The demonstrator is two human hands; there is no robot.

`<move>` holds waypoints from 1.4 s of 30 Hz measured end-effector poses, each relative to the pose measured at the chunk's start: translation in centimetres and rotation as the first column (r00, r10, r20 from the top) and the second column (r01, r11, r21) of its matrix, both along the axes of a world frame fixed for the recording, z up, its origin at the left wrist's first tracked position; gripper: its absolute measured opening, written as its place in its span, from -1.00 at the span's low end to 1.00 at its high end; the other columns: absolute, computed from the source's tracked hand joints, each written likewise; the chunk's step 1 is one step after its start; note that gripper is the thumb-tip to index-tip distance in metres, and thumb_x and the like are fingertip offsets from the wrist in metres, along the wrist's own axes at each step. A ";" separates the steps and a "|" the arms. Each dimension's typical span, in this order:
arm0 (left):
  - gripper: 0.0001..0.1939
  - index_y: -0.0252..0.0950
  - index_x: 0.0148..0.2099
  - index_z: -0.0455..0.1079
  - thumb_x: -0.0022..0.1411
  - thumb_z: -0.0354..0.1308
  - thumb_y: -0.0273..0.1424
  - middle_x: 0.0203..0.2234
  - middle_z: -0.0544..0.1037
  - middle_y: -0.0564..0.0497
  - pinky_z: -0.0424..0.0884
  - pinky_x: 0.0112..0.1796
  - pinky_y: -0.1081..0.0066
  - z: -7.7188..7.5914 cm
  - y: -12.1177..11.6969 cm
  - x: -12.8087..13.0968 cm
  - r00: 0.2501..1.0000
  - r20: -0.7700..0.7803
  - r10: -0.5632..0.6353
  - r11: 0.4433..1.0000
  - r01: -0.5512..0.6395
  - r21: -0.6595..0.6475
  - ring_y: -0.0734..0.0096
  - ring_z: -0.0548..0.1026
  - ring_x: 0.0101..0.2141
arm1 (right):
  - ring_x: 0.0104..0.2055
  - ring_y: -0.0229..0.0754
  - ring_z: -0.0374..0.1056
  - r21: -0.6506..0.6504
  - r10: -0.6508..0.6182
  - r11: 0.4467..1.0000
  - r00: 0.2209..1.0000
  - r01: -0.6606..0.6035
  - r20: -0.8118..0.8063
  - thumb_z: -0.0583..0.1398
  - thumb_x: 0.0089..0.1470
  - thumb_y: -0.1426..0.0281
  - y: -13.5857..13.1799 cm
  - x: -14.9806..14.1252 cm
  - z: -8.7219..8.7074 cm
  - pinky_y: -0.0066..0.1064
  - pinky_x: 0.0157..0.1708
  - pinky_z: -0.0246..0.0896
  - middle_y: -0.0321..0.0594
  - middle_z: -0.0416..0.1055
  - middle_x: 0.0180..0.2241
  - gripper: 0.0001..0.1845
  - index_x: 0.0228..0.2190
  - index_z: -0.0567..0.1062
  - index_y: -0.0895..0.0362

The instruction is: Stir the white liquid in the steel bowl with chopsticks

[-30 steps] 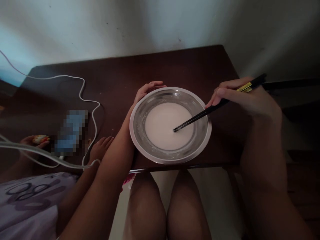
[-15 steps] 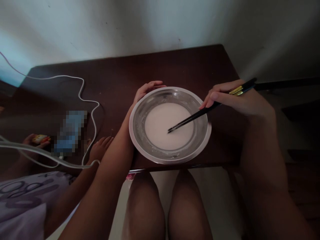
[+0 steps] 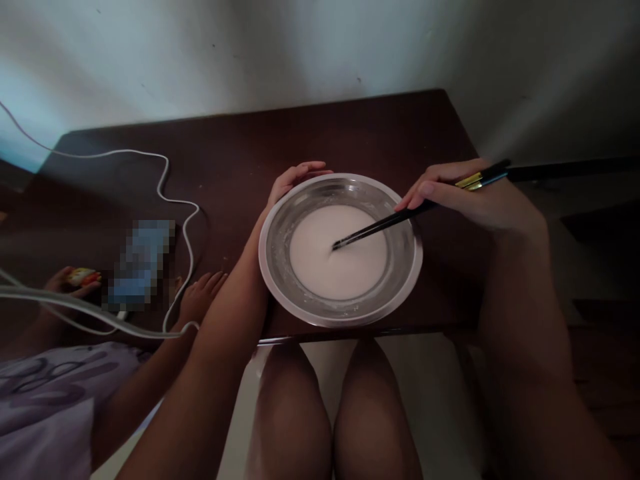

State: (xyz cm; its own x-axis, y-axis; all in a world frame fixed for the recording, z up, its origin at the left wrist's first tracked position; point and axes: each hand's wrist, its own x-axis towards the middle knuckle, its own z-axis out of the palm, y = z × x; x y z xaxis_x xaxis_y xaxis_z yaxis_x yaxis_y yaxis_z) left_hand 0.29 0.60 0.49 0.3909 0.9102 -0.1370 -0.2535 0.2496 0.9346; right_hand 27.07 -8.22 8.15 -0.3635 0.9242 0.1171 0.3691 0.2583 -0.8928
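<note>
A pale wall (image 3: pixel 280 53) with a few small dark specks spans the top of the frame, bluish and brighter at upper left, falling into shadow at upper right. Against it stands a dark reddish-brown table (image 3: pixel 240 143) with rounded far corners. Below its near edge, a light floor (image 3: pixel 430 400) shows at lower centre, dimly lit.

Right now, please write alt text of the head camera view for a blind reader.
A right hand holds black chopsticks in white liquid in a metal bowl, steadied by the left hand. At left, another person's hand rests near a phone.
</note>
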 end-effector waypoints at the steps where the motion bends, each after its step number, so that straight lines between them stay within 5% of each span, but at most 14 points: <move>1: -0.73 -0.32 -0.13 0.38 0.20 -0.08 -0.40 -0.21 0.54 -0.07 0.28 -0.03 0.25 0.0 0.0 0.0 1.000 0.002 -0.001 1.000 0.001 0.000 0.22 0.44 -0.12 | -0.29 -0.15 0.41 0.007 -0.036 0.999 0.999 0.037 -0.016 0.19 0.03 0.28 0.0 0.1 0.0 -0.33 -0.24 0.26 -0.25 0.52 -0.42 -0.79 -0.55 0.54 0.06; 4: -0.73 -0.33 -0.13 0.37 0.20 -0.08 -0.41 -0.22 0.54 -0.05 0.27 -0.02 0.23 0.1 0.0 0.0 1.000 0.012 -0.002 1.000 0.002 -0.006 0.24 0.45 -0.13 | -0.33 -0.11 0.41 0.004 -0.095 0.995 0.994 0.095 -0.055 0.18 0.04 0.24 -0.2 0.5 0.0 -0.27 -0.24 0.27 -0.25 0.51 -0.46 -0.74 -0.59 0.53 0.05; 10: -0.74 -0.32 -0.16 0.38 0.18 -0.08 -0.40 -0.25 0.54 -0.06 0.28 -0.03 0.23 0.2 -0.1 0.2 1.000 0.016 0.006 1.000 -0.006 0.003 0.22 0.45 -0.14 | -0.30 -0.15 0.41 -0.017 0.036 0.999 0.999 -0.035 0.020 0.16 0.06 0.28 0.0 0.1 0.0 -0.32 -0.24 0.27 -0.26 0.52 -0.42 -0.76 -0.56 0.53 0.06; 16: -0.73 -0.28 -0.15 0.39 0.18 -0.07 -0.38 -0.20 0.53 -0.06 0.25 0.01 0.22 0.4 -0.7 0.2 1.000 -0.027 0.011 0.999 -0.010 0.048 0.19 0.41 -0.08 | -0.33 -0.15 0.41 0.013 -0.082 0.997 0.996 0.082 -0.031 0.15 0.07 0.26 -0.1 0.6 0.0 -0.32 -0.25 0.25 -0.25 0.50 -0.46 -0.72 -0.59 0.51 0.07; 22: -0.74 -0.15 -0.19 0.42 0.18 -0.08 -0.34 -0.20 0.55 0.03 0.25 0.02 0.22 -0.3 -0.1 -0.1 0.999 -0.026 -0.022 0.997 0.024 0.074 0.23 0.41 -0.08 | -0.28 -0.13 0.42 -0.040 0.018 0.999 1.000 -0.017 0.011 0.17 0.04 0.26 -0.2 0.0 0.1 -0.30 -0.22 0.25 -0.27 0.52 -0.42 -0.77 -0.55 0.54 0.05; 28: -0.75 -0.12 -0.19 0.43 0.17 -0.06 -0.31 -0.20 0.55 0.08 0.22 0.05 0.18 -0.3 -0.2 -0.2 0.998 -0.055 -0.021 0.994 0.026 0.103 0.23 0.42 -0.07 | -0.31 -0.12 0.41 -0.017 -0.096 0.995 0.995 0.095 -0.041 0.17 0.05 0.24 -0.4 0.4 0.1 -0.28 -0.22 0.26 -0.28 0.51 -0.46 -0.73 -0.61 0.51 0.02; 31: -0.75 -0.13 -0.17 0.42 0.17 -0.05 -0.30 -0.17 0.54 0.06 0.23 0.04 0.20 -0.3 -0.3 -0.2 0.998 -0.053 -0.023 0.992 0.029 0.123 0.23 0.40 -0.05 | -0.31 -0.14 0.41 -0.038 -0.018 0.999 1.000 0.017 -0.017 0.16 0.06 0.26 -0.3 0.3 0.1 -0.30 -0.23 0.26 -0.28 0.51 -0.45 -0.73 -0.60 0.52 0.04; 42: -0.73 -0.30 -0.14 0.38 0.20 -0.08 -0.37 -0.22 0.54 -0.01 0.29 -0.01 0.24 -0.2 0.1 0.0 1.000 -0.013 -0.001 1.000 0.001 -0.012 0.25 0.44 -0.11 | -0.34 -0.13 0.41 -0.051 -0.029 0.998 0.999 0.027 -0.037 0.19 0.03 0.25 -0.3 0.3 0.1 -0.29 -0.24 0.26 -0.28 0.51 -0.48 -0.73 -0.63 0.52 0.04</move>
